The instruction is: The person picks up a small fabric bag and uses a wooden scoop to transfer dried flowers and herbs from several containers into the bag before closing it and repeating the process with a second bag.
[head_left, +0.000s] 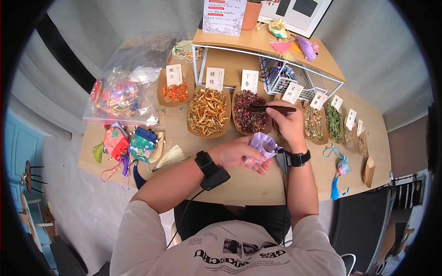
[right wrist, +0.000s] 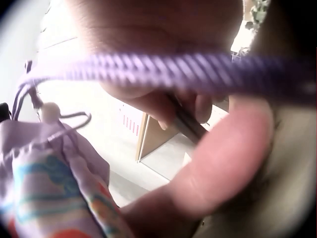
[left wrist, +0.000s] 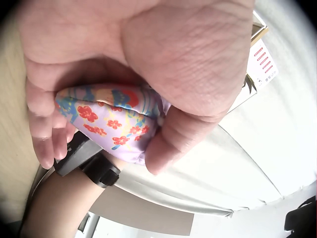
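My left hand (head_left: pixel 235 154) holds a small purple drawstring pouch (head_left: pixel 264 143) with its gathered mouth facing up. In the left wrist view, the thumb presses near the neck of this floral pouch (left wrist: pixel 116 119) and the fingers lie behind it. My right hand (head_left: pixel 290 123) grips a dark slim tool like tweezers (head_left: pixel 271 109), its tip over the tray of dark red dried petals (head_left: pixel 251 122). The right wrist view shows part of the dark tool (right wrist: pixel 187 121) among the fingers, and a purple cord (right wrist: pixel 163 72) crossing close to the camera.
Paper trays of orange pieces (head_left: pixel 175 92), yellow-brown strips (head_left: pixel 207 112) and green leaves (head_left: pixel 334 122) stand in an arc, with label cards. Finished pouches (head_left: pixel 143 145) lie left; a blue tasselled pouch (head_left: pixel 342 166) lies right. A wooden shelf (head_left: pixel 276 46) and wire basket (head_left: pixel 294 85) stand behind.
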Motion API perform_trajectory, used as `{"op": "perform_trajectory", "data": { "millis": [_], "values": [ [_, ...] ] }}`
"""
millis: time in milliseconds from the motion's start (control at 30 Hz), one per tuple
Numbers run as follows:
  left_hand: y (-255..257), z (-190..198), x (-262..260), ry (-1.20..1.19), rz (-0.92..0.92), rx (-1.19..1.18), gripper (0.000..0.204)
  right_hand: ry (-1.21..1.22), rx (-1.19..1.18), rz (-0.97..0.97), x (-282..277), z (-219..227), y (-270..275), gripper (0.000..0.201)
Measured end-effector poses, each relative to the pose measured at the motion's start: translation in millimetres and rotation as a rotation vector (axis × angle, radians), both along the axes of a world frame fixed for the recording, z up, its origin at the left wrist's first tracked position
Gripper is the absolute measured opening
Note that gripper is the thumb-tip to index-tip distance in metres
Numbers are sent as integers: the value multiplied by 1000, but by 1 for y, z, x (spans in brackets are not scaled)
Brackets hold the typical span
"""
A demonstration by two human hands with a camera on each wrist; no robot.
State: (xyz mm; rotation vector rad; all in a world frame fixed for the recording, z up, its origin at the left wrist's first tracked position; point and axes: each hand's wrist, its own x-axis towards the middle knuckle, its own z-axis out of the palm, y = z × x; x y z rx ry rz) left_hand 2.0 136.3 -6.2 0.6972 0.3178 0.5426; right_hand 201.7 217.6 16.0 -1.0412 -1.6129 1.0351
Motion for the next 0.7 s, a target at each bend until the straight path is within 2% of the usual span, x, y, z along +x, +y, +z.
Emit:
{"op": "perform_trajectory", "data": {
  "millis": [133,233,333,467,600,700],
  "values": [
    [0,1,0,12,1,-9,40,57,-27,-71,-4,7,-3,19],
    [1,0,1,4,-6,-13,41,126,36,22,-18,7,-7,18],
    [1,-1,0,-5,-10,-15,41,-65,80,24,-15,3,-7,18],
    [0,0,0,-4,1,-25,41,7,6,-88,-2,6,-3,17],
    [1,-1,1,-10,-1,-35,42,69,51,-49,-8,5,-3,18],
    [2,-4,1,-6,-12,-31,43,5,22,-4,-11,2,-5,18]
  ]
}}
